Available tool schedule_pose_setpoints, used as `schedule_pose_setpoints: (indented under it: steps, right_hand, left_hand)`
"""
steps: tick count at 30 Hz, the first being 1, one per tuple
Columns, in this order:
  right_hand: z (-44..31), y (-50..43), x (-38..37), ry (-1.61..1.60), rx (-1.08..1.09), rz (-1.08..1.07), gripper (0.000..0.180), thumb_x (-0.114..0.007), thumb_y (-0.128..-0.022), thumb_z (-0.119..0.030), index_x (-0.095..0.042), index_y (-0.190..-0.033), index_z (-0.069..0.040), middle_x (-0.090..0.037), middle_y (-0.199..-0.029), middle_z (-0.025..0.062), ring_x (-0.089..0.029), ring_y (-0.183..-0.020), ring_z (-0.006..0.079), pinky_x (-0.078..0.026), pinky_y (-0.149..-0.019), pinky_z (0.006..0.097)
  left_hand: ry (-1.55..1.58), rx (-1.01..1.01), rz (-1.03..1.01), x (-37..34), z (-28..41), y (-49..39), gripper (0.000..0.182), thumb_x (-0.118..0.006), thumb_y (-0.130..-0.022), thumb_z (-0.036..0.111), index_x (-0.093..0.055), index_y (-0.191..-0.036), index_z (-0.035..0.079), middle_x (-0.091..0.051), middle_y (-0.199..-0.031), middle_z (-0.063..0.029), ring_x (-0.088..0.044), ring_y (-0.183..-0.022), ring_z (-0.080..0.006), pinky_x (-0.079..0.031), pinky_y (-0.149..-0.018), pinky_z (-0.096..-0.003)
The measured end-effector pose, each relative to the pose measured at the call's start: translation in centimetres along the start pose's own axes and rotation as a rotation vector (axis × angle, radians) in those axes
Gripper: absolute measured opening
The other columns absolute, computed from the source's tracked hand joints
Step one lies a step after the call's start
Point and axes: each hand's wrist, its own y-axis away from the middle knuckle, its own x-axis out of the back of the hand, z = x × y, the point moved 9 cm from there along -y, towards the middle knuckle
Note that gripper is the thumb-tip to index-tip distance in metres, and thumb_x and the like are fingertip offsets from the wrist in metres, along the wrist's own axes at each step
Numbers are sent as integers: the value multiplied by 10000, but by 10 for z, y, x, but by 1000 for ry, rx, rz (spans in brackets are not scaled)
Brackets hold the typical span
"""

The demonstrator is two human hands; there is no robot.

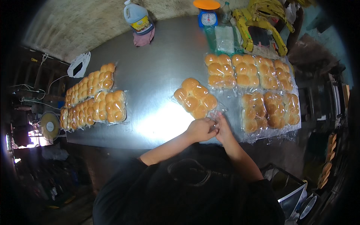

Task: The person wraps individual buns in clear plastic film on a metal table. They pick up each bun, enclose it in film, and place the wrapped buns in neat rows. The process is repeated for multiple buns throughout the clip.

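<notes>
A clear plastic bag of glossy bread rolls point(195, 97) lies slanted on the metal table point(166, 56), right before me. Its gathered open end point(217, 114) points towards my body. My left hand point(202, 130) grips the bunched plastic just below the rolls. Close against it, my right hand point(223, 128) pinches the same bag end between thumb and fingers. The fingers partly hide the plastic where the hands meet.
Several bagged rolls point(247, 70) stand in two rows at right, and more bagged rolls point(108, 108) at left. Behind are a vanilla jug point(138, 19) on a pink cloth point(144, 39), a blue scale point(208, 19), a plastic packet point(224, 39) and a yellow frame point(244, 28).
</notes>
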Motion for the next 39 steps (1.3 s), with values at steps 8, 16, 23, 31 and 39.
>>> schedule_pose_setpoints:
  steps: [8, 16, 23, 31, 39]
  right_hand:
    - [-15, 1, 12, 60, 122, 117, 218, -610, -901, -298, -578, -1035, -129, -593, -964, 9, -538, -804, 117, -456, -706, 324]
    - [-32, 13, 64, 173, 91, 221, 170, -574, -892, -161, -566, -1045, -87, -622, -928, 43, -617, -813, 173, -488, -671, 320]
    - [-34, 13, 51, 100, 148, 112, 140, -602, -883, -165, -577, -1007, -104, -632, -891, 24, -612, -779, 149, -481, -658, 308]
    - [-45, 9, 59, 577, 151, 214, 92, -572, -907, -164, -583, -971, -98, -604, -793, 16, -589, -643, 120, -447, -546, 267]
    - [-45, 0, 63, 426, 99, 203, 183, -514, -923, -226, -549, -1040, -89, -617, -830, 47, -612, -640, 159, -445, -513, 273]
  left_hand:
    - [-162, 104, 271, 23, -5, -22, 261, -656, -771, 197, -560, -932, 16, -562, -887, -158, -606, -853, -346, -510, -706, -414]
    - [-212, 134, 168, 16, -15, -42, 259, -623, -780, 145, -554, -991, 10, -579, -974, -157, -605, -874, -352, -497, -729, -443]
    - [-19, -34, 525, 58, 26, -35, 383, -626, -770, 145, -475, -1094, 9, -489, -1094, -217, -573, -948, -400, -481, -750, -474]
    - [-408, 344, 83, 56, -18, -49, 450, -672, -703, 168, -457, -1075, 36, -549, -1032, -216, -629, -847, -369, -524, -702, -465]
    - [-464, 213, 59, 81, 37, -56, 183, -609, -766, 206, -601, -793, 25, -626, -795, -137, -650, -746, -316, -522, -635, -419]
